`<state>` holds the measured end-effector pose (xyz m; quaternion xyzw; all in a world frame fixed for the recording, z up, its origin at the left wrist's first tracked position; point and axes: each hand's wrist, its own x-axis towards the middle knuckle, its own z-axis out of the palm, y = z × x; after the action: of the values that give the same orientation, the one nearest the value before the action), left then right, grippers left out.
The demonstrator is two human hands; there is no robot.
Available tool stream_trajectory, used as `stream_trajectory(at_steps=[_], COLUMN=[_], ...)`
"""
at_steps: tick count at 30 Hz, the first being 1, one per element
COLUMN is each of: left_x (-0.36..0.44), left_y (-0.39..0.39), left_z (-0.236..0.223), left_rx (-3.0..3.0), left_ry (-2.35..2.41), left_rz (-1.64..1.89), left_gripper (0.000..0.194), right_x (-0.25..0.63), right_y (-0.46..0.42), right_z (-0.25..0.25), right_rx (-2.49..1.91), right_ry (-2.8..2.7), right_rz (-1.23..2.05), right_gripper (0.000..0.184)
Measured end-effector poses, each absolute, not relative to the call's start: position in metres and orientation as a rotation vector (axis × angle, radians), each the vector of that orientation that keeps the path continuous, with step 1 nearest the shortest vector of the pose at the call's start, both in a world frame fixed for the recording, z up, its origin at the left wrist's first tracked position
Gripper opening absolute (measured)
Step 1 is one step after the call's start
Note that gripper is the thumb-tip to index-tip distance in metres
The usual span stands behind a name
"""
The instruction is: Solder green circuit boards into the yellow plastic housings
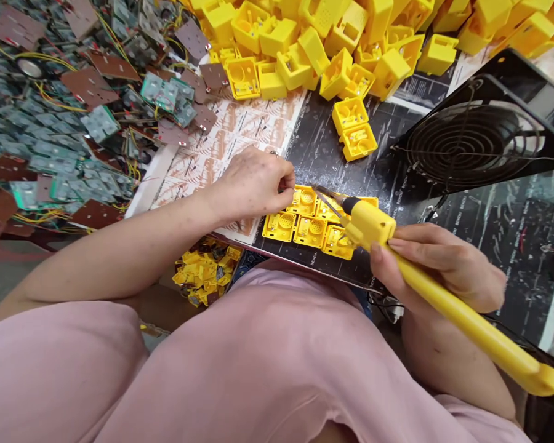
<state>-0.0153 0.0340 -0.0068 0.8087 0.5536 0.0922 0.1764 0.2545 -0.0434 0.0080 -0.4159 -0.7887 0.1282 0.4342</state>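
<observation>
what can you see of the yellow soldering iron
The soldering iron has a long glossy yellow plastic handle, a chunkier yellow head, a black collar and a thin metal tip. The right hand grips it near the head, the handle slanting toward the lower right. The tip points up-left at the yellow housings on the black mat; whether it touches them cannot be told.

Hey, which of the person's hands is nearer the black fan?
Right. The right hand, gripping a yellow soldering iron, is just below the black fan; the left hand is farther away, off to the fan's left.
</observation>
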Motion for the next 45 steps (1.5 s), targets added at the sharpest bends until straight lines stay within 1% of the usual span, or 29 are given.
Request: stream_trajectory(at_steps=[4, 6, 14, 17, 21, 23, 25, 29, 31, 33, 36, 38, 40, 41, 43, 45], left_x=[-0.016, -0.016, -0.018, -0.018, -0.016, -0.016, -0.016, -0.017, -0.016, -0.015, -0.016, -0.022, -0.032, -0.036, -0.044, -0.046], left_y=[0.035, 0.036, 0.034, 0.034, 0.034, 0.035, 0.035, 0.037, 0.037, 0.037, 0.034, 0.029, 0.022, 0.019, 0.013, 0.01], left_z=[-0.005, -0.005, -0.009, -0.01, -0.01, -0.009, -0.008, -0.008, -0.008, -0.007, -0.004, -0.002, -0.002, -0.004, -0.007, -0.012], left_rx=[2.268, 2.291, 2.317, 2.318, 2.318, 2.317, 2.32, 2.313, 2.295, 2.273, 2.248, 2.228, 2.163, 2.108, 1.987, 1.945], left_ry=[1.584, 1.591, 1.59, 1.591, 1.589, 1.593, 1.591, 1.569, 1.57, 1.586, 1.593, 1.568, 1.542, 1.542, 1.546, 1.534], left_rz=[0.21, 0.186, 0.244, 0.233, 0.217, 0.199, 0.186, 0.204, 0.215, 0.201, 0.16, 0.204, 0.331, 0.414, 0.551, 0.614], left_gripper=[0.019, 0.02, 0.021, 0.021, 0.019, 0.019, 0.019, 0.017, 0.015, 0.014, 0.015, 0.022, 0.031, 0.032, 0.028, 0.023], right_x=[0.255, 0.251, 0.237, 0.242, 0.252, 0.256, 0.26, 0.267, 0.269, 0.267, 0.262, 0.259, 0.259, 0.259, 0.261, 0.264], right_y=[-0.044, -0.042, -0.031, -0.033, -0.038, -0.04, -0.042, -0.049, -0.053, -0.055, -0.057, -0.058, -0.059, -0.059, -0.059, -0.059], right_z=[0.001, -0.002, -0.001, 0.004, 0.006, 0.001, -0.004, -0.014, -0.016, -0.016, -0.015, -0.014, -0.015, -0.015, -0.016, -0.017], right_rx=[-0.876, -0.861, -0.767, -0.776, -0.9, -0.891, -0.858, -0.981, -1.063, -1.098, -1.112, -1.087, -1.065, -1.068, -1.093, -1.126], right_ry=[-1.975, -1.974, -2.068, -2.089, -1.981, -1.949, -1.929, -1.855, -1.826, -1.806, -1.769, -1.708, -1.654, -1.642, -1.643, -1.673], right_rz=[0.16, 0.151, 0.115, 0.15, 0.217, 0.253, 0.25, 0.173, 0.188, 0.202, 0.216, 0.274, 0.35, 0.373, 0.374, 0.352], right_gripper=[0.026, 0.029, 0.025, 0.024, 0.017, 0.018, 0.028, 0.062, 0.068, 0.064, 0.046, 0.034, 0.025, 0.022, 0.02, 0.025])
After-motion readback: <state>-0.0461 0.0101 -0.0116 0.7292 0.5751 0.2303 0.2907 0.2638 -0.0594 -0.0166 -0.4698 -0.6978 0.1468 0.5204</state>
